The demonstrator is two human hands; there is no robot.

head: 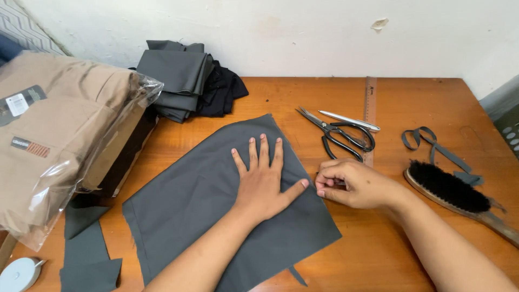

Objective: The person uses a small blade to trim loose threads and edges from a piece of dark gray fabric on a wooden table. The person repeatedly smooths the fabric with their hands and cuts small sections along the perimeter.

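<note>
Just one fabric piece (216,205), one scissors (338,134), two hands

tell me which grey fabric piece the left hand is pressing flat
The large grey fabric panel at the table's middle, spread under the left hand. The folded grey stack by the wall and the scraps at left lie untouched.

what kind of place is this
Most likely a tailor's or sewing workbench: cut grey fabric lies under the left hand, with tailor's shears, a wooden ruler and a clothes brush nearby.
</note>
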